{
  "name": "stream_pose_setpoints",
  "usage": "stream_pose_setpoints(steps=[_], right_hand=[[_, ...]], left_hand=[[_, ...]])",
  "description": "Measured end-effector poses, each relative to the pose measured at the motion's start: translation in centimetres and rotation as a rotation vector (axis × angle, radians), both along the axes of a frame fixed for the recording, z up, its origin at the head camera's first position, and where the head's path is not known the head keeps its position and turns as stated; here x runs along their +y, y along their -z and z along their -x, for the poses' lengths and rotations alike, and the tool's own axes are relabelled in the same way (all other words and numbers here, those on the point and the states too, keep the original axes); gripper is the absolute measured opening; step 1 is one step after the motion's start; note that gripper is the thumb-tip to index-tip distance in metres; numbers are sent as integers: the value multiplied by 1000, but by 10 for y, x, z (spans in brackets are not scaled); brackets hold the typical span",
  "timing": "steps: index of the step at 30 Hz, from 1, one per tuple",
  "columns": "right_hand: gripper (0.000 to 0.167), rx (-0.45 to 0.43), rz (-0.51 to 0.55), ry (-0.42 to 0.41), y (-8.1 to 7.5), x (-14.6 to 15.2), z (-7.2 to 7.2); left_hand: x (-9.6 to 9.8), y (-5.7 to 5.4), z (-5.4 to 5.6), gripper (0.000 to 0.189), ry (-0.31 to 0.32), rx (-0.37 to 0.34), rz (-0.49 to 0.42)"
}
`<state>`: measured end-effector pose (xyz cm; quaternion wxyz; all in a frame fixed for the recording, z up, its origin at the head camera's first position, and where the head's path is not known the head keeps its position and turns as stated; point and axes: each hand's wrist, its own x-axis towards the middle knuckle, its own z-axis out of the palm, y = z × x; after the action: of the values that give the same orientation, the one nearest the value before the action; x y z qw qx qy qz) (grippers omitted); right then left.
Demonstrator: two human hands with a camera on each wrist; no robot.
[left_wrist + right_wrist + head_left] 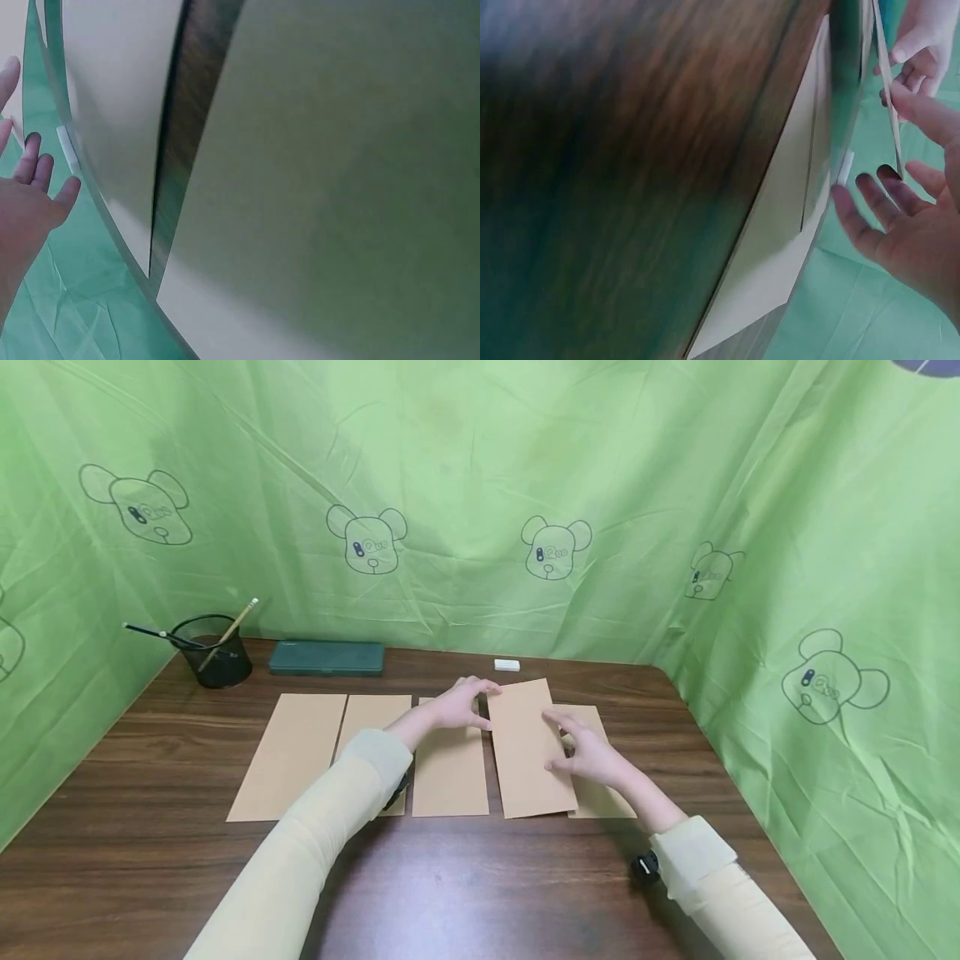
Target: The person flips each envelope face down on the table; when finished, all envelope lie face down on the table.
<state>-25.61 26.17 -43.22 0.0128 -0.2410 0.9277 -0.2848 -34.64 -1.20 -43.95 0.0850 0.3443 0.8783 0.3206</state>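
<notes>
Brown card (527, 756), a smooth flat rectangle, sits slightly askew right of the frame's centre, overlapping its neighbour (598, 797) above a dark wood-grain table (450, 881). Both hands are open, fingers parted from thumbs: the right hand (588, 756) touches its right edge, the left hand (452, 707) its upper-left edge. Beyond them, toward upper centre, are a white block (507, 666) and wrinkled green cloth (457, 602).

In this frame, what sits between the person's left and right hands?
A tan card sits between the left hand and right hand; the head view shows it, askew and partly covering the rightmost card.
</notes>
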Motion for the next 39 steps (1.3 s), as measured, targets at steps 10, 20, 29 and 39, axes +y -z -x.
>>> stream_pose_setpoints(steps=[10,20,29,39], right_hand=[[86,-18,-139,-38,10,1,6],[79,-47,-198,-44,9,-2,8],[73,-22,-219,-70,10,-2,5],[74,-9,-214,-72,7,5,7]], left_hand=[[6,7,-3,86,-11,-14,143],[10,12,-3,91,-56,-13,222],[14,7,-5,84,-55,-5,259],[17,8,-10,85,-55,53,286]])
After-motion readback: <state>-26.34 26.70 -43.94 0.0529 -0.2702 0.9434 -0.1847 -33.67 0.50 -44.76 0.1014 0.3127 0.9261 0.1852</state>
